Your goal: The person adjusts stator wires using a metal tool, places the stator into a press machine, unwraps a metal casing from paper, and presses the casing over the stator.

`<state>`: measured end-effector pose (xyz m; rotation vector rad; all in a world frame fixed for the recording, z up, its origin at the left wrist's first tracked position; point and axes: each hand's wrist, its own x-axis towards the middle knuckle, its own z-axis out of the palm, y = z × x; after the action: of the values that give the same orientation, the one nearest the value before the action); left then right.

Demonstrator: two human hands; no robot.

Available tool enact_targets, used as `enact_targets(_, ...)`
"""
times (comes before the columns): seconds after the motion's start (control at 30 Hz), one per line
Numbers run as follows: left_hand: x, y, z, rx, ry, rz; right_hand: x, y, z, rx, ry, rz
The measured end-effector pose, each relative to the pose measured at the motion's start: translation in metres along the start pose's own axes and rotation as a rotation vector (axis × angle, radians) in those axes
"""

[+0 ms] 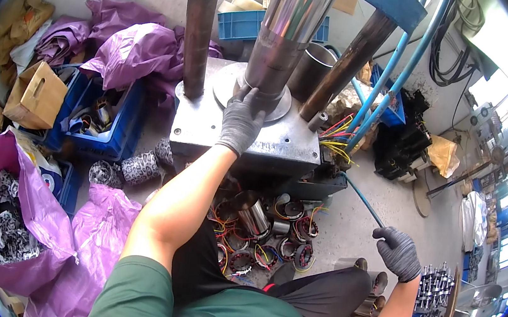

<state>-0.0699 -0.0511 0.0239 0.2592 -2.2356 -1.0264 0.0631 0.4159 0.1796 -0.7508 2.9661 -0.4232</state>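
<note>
My left hand [243, 121], in a grey knitted glove, reaches over the press table [207, 128]. Its fingers press around the near lower side of a metal cylinder [272, 65], which stands on a round plate [221, 86] between two dark posts. The palm side and part of the grip are hidden. Low on the right, my right hand [399, 255], gloved alike, is curled at the end of a thin blue lever [363, 200] that comes out from the press's side.
Wound motor stators [267, 256] with coloured wires lie on the floor below the press. Purple sacks [100, 219] and blue crates [105, 131] crowd the left. On the right are metal sleeves [369, 306], a rack of shafts [434, 291] and blue pipes [396, 81].
</note>
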Motion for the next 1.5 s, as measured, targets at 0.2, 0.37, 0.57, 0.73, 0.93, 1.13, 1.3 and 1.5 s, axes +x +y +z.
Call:
enact_targets(0.2, 0.002, -0.007, 0.004, 0.022, 0.025, 0.020, -0.016, 0.007, 0.018, -0.014, -0.063, -0.005)
enact_targets(0.37, 0.002, -0.006, -0.001, 0.020, 0.041, 0.028, -0.021, -0.017, 0.023, 0.121, -0.084, 0.181)
enact_targets(0.57, 0.000, -0.004, -0.005, 0.004, -0.005, 0.006, 0.059, 0.013, -0.016, -0.078, 0.564, -0.217)
enact_targets(0.73, 0.002, -0.002, -0.001, 0.009, 0.007, 0.009, 0.156, 0.009, -0.068, -0.085, 0.800, -0.090)
enact_targets(0.93, 0.001, -0.001, -0.003, 0.028, -0.047, 0.014, 0.139, 0.032, -0.057, 0.195, 0.654, -0.001)
enact_targets(1.13, 0.000, -0.003, -0.015, 0.008, -0.050, -0.002, -0.002, 0.000, 0.021, -0.002, -0.231, -0.021)
enact_targets(1.3, 0.002, 0.001, -0.011, -0.022, -0.053, 0.009, -0.027, 0.007, 0.043, -0.039, -0.255, 0.056)
enact_targets(1.5, 0.001, -0.006, -0.011, 0.019, -0.056, 0.032, -0.002, -0.011, 0.018, -0.101, -0.237, 0.116)
